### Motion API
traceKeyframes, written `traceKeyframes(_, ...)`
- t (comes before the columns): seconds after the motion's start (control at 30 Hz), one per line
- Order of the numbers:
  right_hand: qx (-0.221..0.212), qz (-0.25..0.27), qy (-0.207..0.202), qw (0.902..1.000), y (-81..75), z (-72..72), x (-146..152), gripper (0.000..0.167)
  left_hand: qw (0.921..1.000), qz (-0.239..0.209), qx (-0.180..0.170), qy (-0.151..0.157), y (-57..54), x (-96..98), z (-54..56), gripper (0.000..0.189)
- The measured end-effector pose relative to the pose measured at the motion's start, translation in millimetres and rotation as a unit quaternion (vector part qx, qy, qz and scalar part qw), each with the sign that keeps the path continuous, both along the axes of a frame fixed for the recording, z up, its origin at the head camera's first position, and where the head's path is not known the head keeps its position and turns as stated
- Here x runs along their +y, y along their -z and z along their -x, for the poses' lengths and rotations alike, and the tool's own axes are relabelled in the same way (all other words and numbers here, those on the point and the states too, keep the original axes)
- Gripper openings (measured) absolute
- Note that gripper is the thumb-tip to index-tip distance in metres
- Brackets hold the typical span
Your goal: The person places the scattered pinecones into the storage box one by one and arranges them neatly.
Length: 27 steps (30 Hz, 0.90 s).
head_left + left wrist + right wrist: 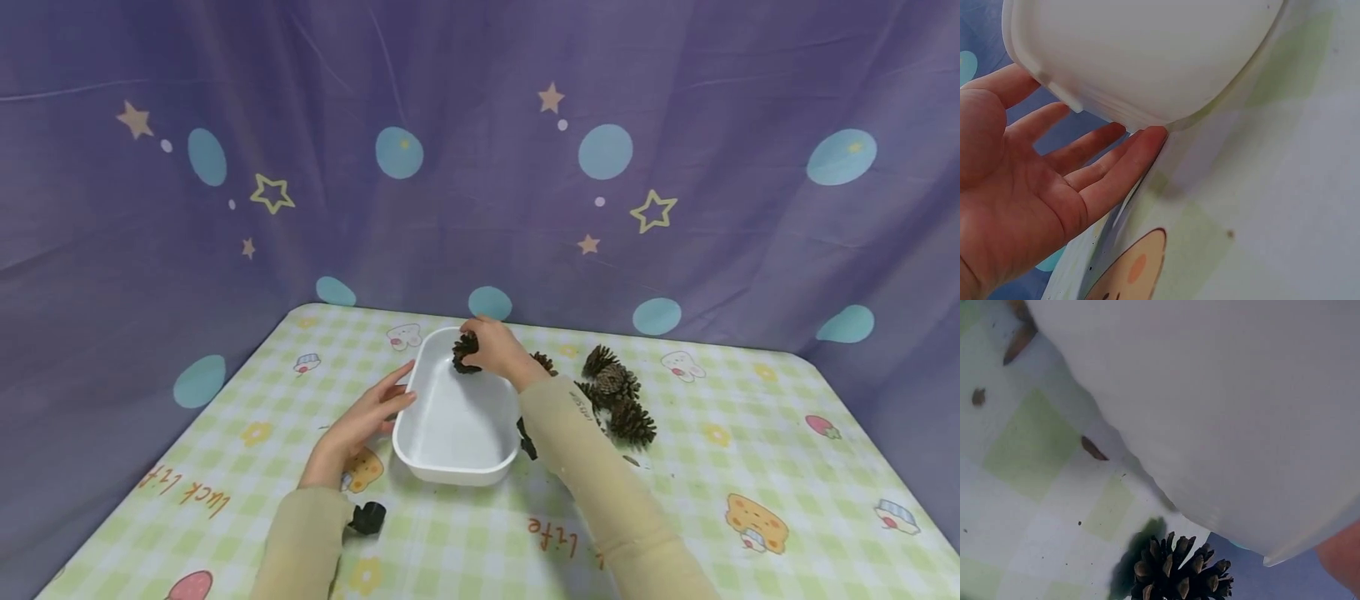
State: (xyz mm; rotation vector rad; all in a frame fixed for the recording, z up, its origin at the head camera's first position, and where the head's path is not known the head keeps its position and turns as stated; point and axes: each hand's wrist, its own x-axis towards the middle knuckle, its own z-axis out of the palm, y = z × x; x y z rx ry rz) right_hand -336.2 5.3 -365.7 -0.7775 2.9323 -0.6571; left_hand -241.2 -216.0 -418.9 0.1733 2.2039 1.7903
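Observation:
A white rectangular tub [457, 477] stands on the table in the head view. At its far end, my right hand [497, 348] pinches a dark pine cone [465, 353] just inside the rim. My left hand [365, 421] touches the tub's left side. In the left wrist view, that hand's fingers [1110, 181] are nearly straight, tips against the tub's outer wall [1141, 62]. The right wrist view mostly shows the tub's side [1210, 412], with only a bit of the right hand [1342, 556] at the edge; the held cone is hidden there.
Several pine cones [633, 421] lie in a heap right of the tub, partly behind the right sleeve. One pine cone [1182, 572] and loose scales [1093, 449] lie beside the tub. A purple curtain [480, 208] hangs behind the checked tablecloth [750, 433].

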Motion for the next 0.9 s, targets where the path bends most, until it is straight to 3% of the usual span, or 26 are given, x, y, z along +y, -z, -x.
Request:
traceKeyframes(0.53, 0.000, -0.005, 0.015, 0.9999, 8.2, 6.3, -0.7, 0.052, 0.9999, -0.010, 0.001, 0.009, 0.1, 2.6, -1.3, 0.064)
traceKeyframes(0.9, -0.011, 0.007, 0.014, 0.9998, 1.1, 5.8, 2.0, 0.051, 0.9999, -0.013, 0.003, 0.010, -1.0, 1.8, -0.4, 0.064)
